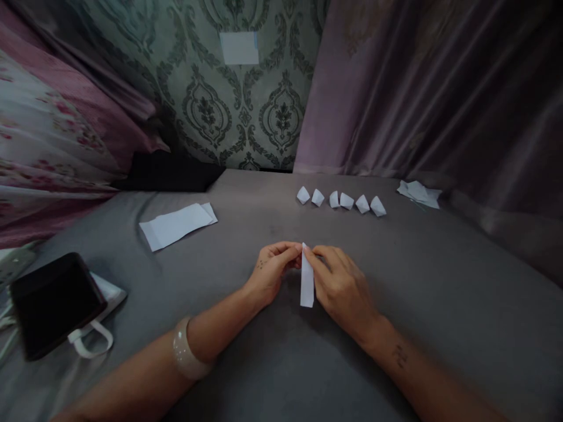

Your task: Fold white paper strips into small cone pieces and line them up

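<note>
A narrow folded strip of white paper point(307, 281) lies lengthwise on the grey cloth surface point(272, 363), its far end raised. My left hand point(272, 268) and my right hand point(341, 284) meet at that far end, each with fingertips pinched together on the strip. A pale bangle point(185, 351) sits on my left wrist. Beyond the hands, a row of several small folded white paper pieces point(341, 201) lies on the cloth.
A stack of white paper strips point(176, 225) lies at the left. A black tablet-like device point(53, 302) rests on a white pouch with a strap at the near left. More loose white paper point(419, 193) lies at the far right. Curtains and patterned wall stand behind.
</note>
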`<action>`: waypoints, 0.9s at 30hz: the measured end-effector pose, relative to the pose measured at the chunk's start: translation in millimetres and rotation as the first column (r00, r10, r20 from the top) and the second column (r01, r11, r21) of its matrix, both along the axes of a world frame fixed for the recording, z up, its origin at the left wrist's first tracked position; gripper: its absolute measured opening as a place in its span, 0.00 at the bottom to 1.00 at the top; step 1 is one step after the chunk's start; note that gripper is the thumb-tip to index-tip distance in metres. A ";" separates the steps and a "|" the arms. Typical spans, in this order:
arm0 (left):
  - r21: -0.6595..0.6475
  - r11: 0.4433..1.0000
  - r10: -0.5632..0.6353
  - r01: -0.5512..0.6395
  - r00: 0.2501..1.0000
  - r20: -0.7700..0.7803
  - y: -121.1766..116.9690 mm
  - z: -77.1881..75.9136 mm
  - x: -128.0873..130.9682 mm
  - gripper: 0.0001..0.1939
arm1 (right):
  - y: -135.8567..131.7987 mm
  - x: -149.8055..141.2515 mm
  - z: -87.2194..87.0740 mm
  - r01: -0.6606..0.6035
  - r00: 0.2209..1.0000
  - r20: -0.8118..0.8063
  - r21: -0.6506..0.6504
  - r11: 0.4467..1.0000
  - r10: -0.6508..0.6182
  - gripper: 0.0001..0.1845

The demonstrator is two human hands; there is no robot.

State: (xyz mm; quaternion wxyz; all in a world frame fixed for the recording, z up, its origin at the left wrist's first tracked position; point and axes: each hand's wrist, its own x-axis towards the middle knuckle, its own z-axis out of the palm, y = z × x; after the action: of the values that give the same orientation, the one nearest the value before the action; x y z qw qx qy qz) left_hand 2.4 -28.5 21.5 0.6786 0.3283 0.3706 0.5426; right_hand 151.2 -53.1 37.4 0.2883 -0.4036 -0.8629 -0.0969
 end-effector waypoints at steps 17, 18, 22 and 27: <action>0.130 0.991 0.026 -0.013 0.995 -0.099 -2.3 -2.4 3.0 0.09 | 13.8 -2.1 3.3 -0.359 0.545 -0.688 -0.708 0.608 -0.479 0.15; 0.129 0.991 0.033 -0.020 0.994 -0.104 -2.7 -2.6 3.7 0.10 | 13.3 -3.8 2.0 -0.370 0.534 -0.692 -0.708 0.602 -0.486 0.15; 0.124 0.990 0.087 -0.070 0.987 -0.135 -4.0 -4.4 7.3 0.12 | 11.0 -10.0 -1.7 -0.406 0.489 -0.702 -0.709 0.577 -0.518 0.14; 0.169 0.983 0.105 -0.071 0.974 -0.202 -3.4 -5.1 7.2 0.12 | 12.2 -9.4 -1.1 -0.475 0.434 -0.686 -0.725 0.498 -0.585 0.16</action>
State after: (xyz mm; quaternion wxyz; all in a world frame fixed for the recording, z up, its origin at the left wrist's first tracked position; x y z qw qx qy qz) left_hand 9.7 -31.9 16.4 0.5819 0.4206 0.4097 0.5627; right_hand 141.8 -40.9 36.2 0.4497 -0.5058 -0.4692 0.5672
